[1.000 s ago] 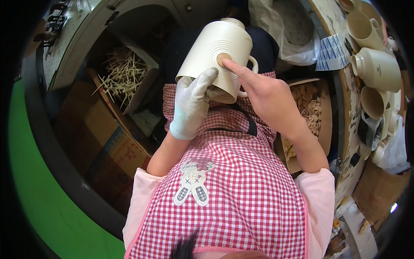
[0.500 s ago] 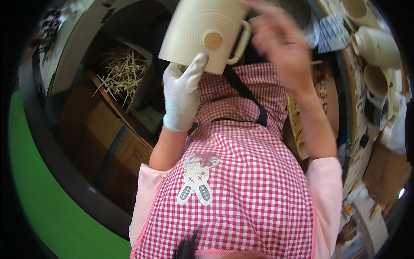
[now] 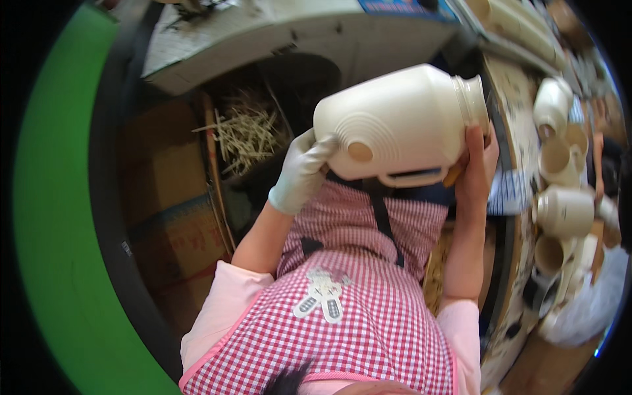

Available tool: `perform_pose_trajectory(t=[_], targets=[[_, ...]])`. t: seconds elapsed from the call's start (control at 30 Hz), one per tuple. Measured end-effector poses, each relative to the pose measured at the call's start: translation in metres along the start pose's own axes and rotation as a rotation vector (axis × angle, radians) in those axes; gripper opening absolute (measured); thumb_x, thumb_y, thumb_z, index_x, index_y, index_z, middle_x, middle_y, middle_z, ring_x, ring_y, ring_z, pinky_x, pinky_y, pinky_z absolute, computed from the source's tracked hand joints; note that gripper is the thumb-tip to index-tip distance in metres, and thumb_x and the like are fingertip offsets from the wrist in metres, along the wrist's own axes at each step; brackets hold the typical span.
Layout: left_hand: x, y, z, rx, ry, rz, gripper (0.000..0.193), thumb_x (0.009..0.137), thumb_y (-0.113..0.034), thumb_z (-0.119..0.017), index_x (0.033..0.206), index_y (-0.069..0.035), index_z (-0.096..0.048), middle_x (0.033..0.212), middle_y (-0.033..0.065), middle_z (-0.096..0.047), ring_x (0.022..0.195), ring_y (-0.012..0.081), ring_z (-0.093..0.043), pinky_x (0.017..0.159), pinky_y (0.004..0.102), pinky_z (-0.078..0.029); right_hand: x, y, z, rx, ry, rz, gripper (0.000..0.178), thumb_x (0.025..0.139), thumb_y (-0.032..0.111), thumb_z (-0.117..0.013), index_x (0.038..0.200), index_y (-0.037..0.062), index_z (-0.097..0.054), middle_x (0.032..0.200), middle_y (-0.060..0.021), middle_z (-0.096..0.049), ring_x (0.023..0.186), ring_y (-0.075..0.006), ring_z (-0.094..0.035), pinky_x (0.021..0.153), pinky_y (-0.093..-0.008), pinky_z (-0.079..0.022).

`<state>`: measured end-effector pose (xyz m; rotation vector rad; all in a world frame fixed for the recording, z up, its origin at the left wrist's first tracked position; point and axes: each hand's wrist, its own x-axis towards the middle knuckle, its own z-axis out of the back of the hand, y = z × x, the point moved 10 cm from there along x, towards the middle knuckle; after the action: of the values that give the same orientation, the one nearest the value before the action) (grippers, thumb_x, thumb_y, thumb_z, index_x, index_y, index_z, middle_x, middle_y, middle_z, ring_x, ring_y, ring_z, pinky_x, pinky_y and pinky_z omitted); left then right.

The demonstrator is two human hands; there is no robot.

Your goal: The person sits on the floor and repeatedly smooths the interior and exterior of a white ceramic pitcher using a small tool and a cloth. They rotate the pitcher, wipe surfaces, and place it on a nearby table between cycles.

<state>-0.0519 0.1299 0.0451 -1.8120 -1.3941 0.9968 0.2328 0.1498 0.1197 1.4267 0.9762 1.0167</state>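
Observation:
A cream plastic jug body (image 3: 401,118), likely a thermos shell, lies tilted across my lap, its ringed neck to the right and its handle toward me. Concentric ridges surround a round tan spot on its side. My left hand (image 3: 304,168), in a pale glove, closes on the base end with the thumb on the near side. At the neck my bare right hand (image 3: 475,164) grips the rim, its thumb along the edge. Something small and yellowish-orange (image 3: 453,175) shows beside that palm; what it is I cannot make out.
At left, a cardboard box (image 3: 168,217) stands beside a heap of thin pale plastic scraps (image 3: 247,138). A grey machine table (image 3: 289,39) spans the far side. On the right bench are several cream jug bodies (image 3: 565,210), a blue-and-white patterned piece (image 3: 507,192) and a clear plastic bag (image 3: 586,309).
The jug body has turned from upright to lying sideways and come further into view. My right hand, blurred beside it before, now holds its neck. The view has shifted too.

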Motion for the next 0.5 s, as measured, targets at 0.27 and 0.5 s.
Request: perform_pose_trajectory(t=[0.27,0.5], targets=[[-0.030,-0.116,0.098,0.414,-0.212,-0.605,0.061,0.105,-0.035,-0.059,0.152,0.001,-0.042,0.141,0.0149,-0.059,0.126,0.0245,-0.060,0.108,0.0390,-0.048,0.052,0.005,-0.259,0.270,0.789,-0.344,0.057,0.098,0.064,-0.061,0.102,0.0079,-0.065,0.062,0.0074,-0.044,0.047,-0.0027,-0.033,0.046,-0.0211,-0.026],[-0.111,-0.295,0.225,1.092,-0.847,-1.112,0.056,0.103,-0.028,-0.062,0.149,0.001,-0.047,0.142,0.0152,-0.059,0.126,0.0257,-0.061,0.107,0.0407,-0.049,0.212,0.108,-0.477,-0.714,0.374,0.642,0.071,0.083,0.054,-0.077,0.123,-0.0037,-0.065,0.102,-0.0284,-0.074,0.097,-0.0437,-0.073,0.085,-0.0484,-0.058]])
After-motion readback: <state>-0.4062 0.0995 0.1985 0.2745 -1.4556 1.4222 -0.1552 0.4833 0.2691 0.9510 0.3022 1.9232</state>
